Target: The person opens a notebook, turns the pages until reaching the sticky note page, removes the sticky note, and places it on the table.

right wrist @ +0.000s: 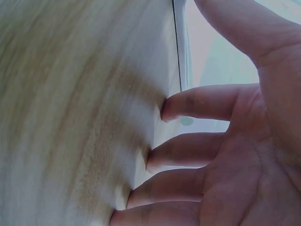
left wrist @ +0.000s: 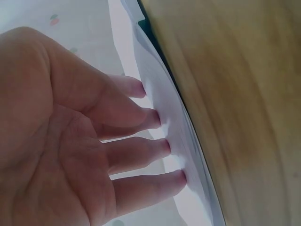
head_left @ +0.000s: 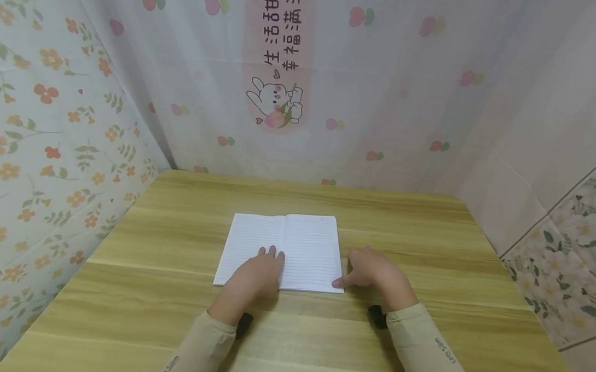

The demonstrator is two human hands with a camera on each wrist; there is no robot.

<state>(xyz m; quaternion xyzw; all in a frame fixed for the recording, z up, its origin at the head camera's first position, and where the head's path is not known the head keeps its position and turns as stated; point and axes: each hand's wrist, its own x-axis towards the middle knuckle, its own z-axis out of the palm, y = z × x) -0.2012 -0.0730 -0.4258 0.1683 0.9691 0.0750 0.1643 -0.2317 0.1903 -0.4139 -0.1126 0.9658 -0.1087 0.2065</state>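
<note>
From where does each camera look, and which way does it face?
Head: on the person's head, facing forward and down at the open notebook; left hand, right hand and sleeves show.
Left wrist: worn there, looking along left palm and fingers touching the notebook.
Right wrist: worn there, looking along right palm and fingers against the table.
Both wrist views share the table.

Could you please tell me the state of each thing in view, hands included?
Notebook: open to lined pages, lying on the table.
Left hand: fingers extended, fingertips touching the pages near the fold.
Right hand: thumb on the notebook's near right corner, other fingertips on the table.
Patterned curtain: hanging behind the table.
</note>
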